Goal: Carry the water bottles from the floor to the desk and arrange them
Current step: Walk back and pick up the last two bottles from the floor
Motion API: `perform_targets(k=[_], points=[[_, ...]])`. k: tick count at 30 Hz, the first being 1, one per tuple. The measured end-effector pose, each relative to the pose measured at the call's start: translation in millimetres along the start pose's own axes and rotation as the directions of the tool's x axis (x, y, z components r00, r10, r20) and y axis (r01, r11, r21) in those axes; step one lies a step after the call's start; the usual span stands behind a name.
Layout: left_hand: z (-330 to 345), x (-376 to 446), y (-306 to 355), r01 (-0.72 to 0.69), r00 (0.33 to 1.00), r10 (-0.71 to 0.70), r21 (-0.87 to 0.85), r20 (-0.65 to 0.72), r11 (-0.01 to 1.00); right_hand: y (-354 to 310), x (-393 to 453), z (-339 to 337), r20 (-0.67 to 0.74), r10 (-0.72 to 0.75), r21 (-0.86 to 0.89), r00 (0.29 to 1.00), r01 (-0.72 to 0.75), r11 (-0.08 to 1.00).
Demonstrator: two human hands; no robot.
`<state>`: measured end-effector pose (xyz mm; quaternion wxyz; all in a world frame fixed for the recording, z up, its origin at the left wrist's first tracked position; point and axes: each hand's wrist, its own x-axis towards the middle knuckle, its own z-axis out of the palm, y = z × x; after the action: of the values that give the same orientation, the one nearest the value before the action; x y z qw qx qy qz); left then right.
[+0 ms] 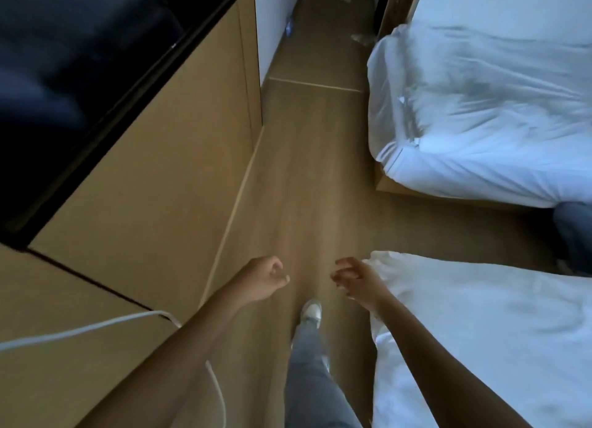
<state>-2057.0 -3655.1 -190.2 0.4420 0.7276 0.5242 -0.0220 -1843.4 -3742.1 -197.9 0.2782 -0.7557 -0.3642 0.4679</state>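
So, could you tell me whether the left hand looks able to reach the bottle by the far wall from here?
Probably not yet. The left hand is empty and the bottle lies far down the floor; the path looks clear, so walking closer should do.

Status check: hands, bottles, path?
Left hand and right hand empty, loosely curled. Bottle on floor far down the corridor by the wall. Floor between wall panel and beds unobstructed.
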Motion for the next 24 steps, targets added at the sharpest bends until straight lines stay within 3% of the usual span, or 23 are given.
perform_targets(k=[7, 12, 14, 18, 21, 24], points=[[-101.9, 233.6, 97.8, 0.024, 1.0, -0.026, -0.104, -0.014, 0.994, -116.3, 222.9, -114.0, -0.088, -0.03, 0.11, 0.996, 0.04, 0.993], [-172.9, 379.9, 132.4, 0.067, 0.979, -0.123, -0.311, -0.165, 0.948, -198.1, 366.4, -161.9, -0.073, -0.013, 0.26, 0.997, 0.032, 0.965], [-191.1, 444.2, 133.1, 0.167, 0.969, -0.211, -0.279, -0.133, 0.946, -219.7, 433.5, -167.9, -0.039, 0.033, 0.243, 0.999, -0.023, 0.97], [-230.9, 575.3, 143.7, 0.293, 0.955, -0.286, -0.095, 0.081, 0.951, -255.2, 565.7, -176.1, 0.021, 0.126, 0.182, 0.992, -0.127, 0.975], [-278.6, 669.4, 168.9, 0.262, 0.964, -0.254, -0.136, 0.074, 0.955, -299.3, 653.1, -200.5, 0.082, 0.165, 0.143, 0.983, -0.176, 0.974], [-330.9, 757.5, 212.7, 0.2, 0.978, -0.206, -0.204, -0.012, 0.958, -353.1, 738.4, -242.0, 0.067, 0.114, 0.141, 0.991, -0.122, 0.982]])
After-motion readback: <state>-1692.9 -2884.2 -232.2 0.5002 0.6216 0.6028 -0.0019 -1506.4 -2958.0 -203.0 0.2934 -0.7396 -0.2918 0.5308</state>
